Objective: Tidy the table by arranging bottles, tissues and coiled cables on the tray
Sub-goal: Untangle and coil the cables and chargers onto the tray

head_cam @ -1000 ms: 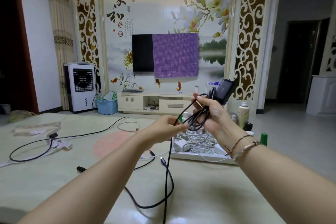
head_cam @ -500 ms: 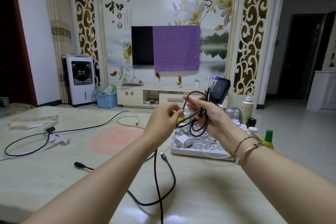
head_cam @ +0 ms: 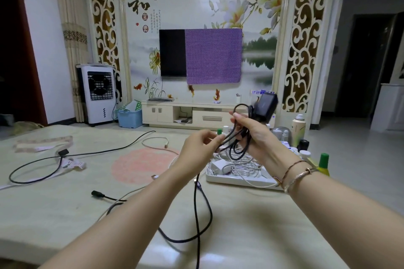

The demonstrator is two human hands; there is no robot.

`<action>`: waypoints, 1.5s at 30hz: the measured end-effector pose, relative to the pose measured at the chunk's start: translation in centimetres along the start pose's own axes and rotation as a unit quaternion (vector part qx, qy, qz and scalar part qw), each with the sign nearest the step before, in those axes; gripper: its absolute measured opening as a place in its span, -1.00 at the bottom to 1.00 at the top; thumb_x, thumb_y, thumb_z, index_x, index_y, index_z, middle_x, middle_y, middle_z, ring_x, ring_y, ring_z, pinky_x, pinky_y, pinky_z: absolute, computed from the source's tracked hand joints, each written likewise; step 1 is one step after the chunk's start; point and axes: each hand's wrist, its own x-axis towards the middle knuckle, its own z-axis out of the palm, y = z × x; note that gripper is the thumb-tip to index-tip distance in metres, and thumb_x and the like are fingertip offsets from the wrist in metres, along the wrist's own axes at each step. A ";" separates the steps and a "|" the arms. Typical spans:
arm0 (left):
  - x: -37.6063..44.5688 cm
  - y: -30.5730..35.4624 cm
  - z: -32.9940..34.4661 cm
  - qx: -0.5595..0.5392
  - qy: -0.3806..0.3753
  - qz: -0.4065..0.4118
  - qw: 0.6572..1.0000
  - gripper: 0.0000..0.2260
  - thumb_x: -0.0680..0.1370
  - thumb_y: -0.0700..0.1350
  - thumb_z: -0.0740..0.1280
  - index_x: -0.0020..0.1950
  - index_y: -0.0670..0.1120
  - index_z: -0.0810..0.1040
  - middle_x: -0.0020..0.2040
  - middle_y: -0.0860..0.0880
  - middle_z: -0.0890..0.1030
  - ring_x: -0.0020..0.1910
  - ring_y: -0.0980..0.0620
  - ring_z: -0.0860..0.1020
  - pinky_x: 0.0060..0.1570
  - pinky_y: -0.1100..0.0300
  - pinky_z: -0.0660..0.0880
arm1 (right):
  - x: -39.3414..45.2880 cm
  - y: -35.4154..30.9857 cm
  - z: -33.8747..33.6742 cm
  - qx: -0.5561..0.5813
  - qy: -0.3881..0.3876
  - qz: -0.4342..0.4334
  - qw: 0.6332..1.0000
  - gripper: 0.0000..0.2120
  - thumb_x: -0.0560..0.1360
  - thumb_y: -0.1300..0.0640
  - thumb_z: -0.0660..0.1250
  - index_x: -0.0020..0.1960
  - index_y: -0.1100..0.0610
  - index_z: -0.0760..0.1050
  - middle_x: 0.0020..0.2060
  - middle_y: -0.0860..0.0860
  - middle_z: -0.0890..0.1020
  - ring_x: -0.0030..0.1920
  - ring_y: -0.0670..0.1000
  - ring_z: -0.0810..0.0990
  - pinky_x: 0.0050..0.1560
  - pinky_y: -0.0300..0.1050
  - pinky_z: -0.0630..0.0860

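My right hand (head_cam: 254, 135) grips a bundle of loops of a black cable with its black charger block (head_cam: 266, 106) sticking up above the fingers. Close beside it, my left hand (head_cam: 200, 148) pinches the same black cable (head_cam: 197, 203), whose loose length hangs down past the table edge and curls on the tabletop. Behind both hands lies a white tray (head_cam: 231, 179) holding coiled white cables (head_cam: 238, 161) and a white adapter. Bottles (head_cam: 298, 126) stand just beyond and right of the tray, among them a green-capped yellow one (head_cam: 323, 164).
On the pale table (head_cam: 54, 209), another black cable (head_cam: 43, 166) loops at the left, a white cable (head_cam: 155, 141) curls mid-table, and a black plug end (head_cam: 97, 194) lies nearer me. Crumpled tissues or paper (head_cam: 43, 145) sit far left.
My hands have stayed raised over the tray while my left hand moved in toward the right, feeding cable into the bundle. The hanging loop on the table has shifted slightly.
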 end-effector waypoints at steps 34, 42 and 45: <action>-0.3 -0.9 -5.9 0.014 -0.147 -0.059 0.987 -0.70 0.59 0.06 0.26 0.00 -0.16 0.60 -0.31 0.01 0.38 -0.31 0.08 0.34 -0.19 0.21 0.35 | -0.8 -0.6 -1.1 -0.129 -0.116 0.091 0.981 -0.82 0.62 0.26 0.14 -0.15 0.13 0.25 -0.55 -0.03 0.31 -0.63 -0.12 0.31 -0.66 -0.32 0.24; 0.4 0.7 -6.9 0.073 -0.150 -0.026 0.986 -0.75 0.56 0.10 0.30 -0.20 0.00 0.63 -0.37 0.32 0.54 -0.29 0.39 0.47 -0.22 0.28 0.30 | -0.8 -0.4 -1.9 -0.233 -0.188 0.105 0.948 -0.87 0.59 0.16 0.22 -0.11 0.16 0.35 -0.31 0.20 0.65 -0.12 0.30 0.67 0.26 0.31 0.37; 1.1 2.0 -6.2 0.142 -0.170 -0.011 0.975 -0.71 0.52 0.18 0.31 -0.20 0.00 0.65 -0.24 0.19 0.56 -0.20 0.15 0.48 -0.16 0.21 0.31 | -0.9 0.3 -1.3 -0.235 -0.216 0.128 0.939 -0.92 0.61 0.16 0.19 -0.04 0.15 0.34 -0.27 0.23 0.65 -0.13 0.31 0.67 0.24 0.37 0.40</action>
